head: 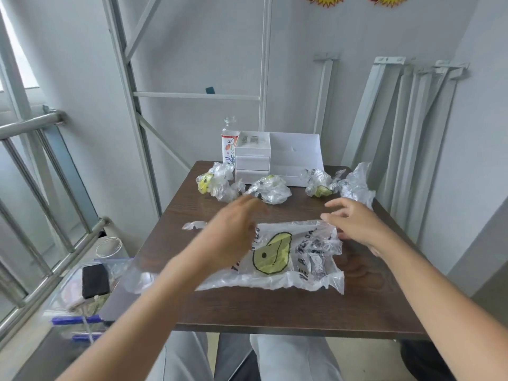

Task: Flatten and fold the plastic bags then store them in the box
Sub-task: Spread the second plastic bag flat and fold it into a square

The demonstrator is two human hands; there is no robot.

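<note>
A clear plastic bag (286,259) with a yellow smiley print and black lettering lies mostly spread out on the dark wooden table (275,312). My left hand (233,229) hovers blurred over the bag's left part, fingers relaxed, holding nothing. My right hand (354,224) is above the bag's upper right corner with fingers loosely spread. Several crumpled bags lie across the far side: one at the left (214,182), one in the middle (270,189), two at the right (319,182) (356,185). A white open box (295,155) stands at the far edge.
A stack of small white boxes (252,158) and a clear bottle (228,141) with a flowered label stand beside the open box. A clear bin (82,287) with a black item sits left of the table by a metal railing (41,166). Metal rails (406,133) lean on the right wall.
</note>
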